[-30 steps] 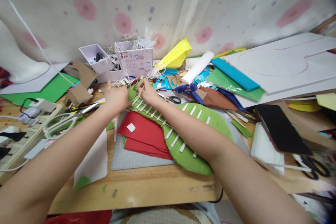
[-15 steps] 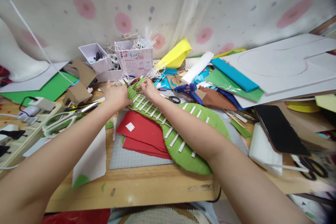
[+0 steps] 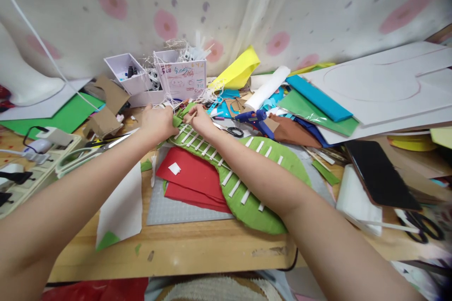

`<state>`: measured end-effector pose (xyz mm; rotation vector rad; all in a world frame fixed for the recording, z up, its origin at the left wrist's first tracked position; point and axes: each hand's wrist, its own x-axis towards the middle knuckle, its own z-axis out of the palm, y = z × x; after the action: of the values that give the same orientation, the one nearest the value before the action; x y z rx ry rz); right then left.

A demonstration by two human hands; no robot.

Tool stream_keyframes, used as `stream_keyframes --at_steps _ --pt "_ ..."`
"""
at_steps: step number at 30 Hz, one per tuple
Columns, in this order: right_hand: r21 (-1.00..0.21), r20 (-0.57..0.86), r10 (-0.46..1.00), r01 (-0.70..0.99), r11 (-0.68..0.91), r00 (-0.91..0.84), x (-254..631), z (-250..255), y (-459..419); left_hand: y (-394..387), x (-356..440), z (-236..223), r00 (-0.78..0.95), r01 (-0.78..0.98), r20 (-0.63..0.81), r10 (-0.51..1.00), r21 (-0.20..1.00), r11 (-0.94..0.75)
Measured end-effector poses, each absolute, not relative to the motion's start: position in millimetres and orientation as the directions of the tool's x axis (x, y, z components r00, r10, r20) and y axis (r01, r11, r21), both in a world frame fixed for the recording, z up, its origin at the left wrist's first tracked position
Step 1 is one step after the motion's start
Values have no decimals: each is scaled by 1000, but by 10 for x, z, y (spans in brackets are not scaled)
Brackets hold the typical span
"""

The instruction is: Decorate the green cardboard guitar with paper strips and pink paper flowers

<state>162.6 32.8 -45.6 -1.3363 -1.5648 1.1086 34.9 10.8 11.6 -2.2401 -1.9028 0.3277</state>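
Note:
A large green felt leaf with white strips as veins lies across red sheets and a grey cutting mat. Both arms reach to its far tip. My left hand is closed on the leaf's tip at the left. Just to the right, my right hand pinches a thin wooden stick against the same tip. The fingertips of both hands are partly hidden by the leaf's folded green edge.
White boxes of scraps stand behind the hands. A blue glue gun and black-handled scissors lie to the right, large scissors and a power strip to the left. Paper rolls, white boards and a black phone crowd the right side.
Both hands have shifted slightly farther away along the leaf tip, and the view has tilted a little. The grips look the same.

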Motion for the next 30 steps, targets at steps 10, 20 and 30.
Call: stream_keyframes --at_steps 10,20,30 --pt "-718 -201 968 695 -43 -148 1569 -297 301 201 243 172 73 984 -37 997 -159 -78" --pt "-634 -71 979 767 103 -190 1545 -227 319 167 73 177 117 987 -248 962 139 -84" --pt "-444 93 856 748 493 -509 1567 -285 20 -39 -315 212 -86 802 -1 996 593 70"
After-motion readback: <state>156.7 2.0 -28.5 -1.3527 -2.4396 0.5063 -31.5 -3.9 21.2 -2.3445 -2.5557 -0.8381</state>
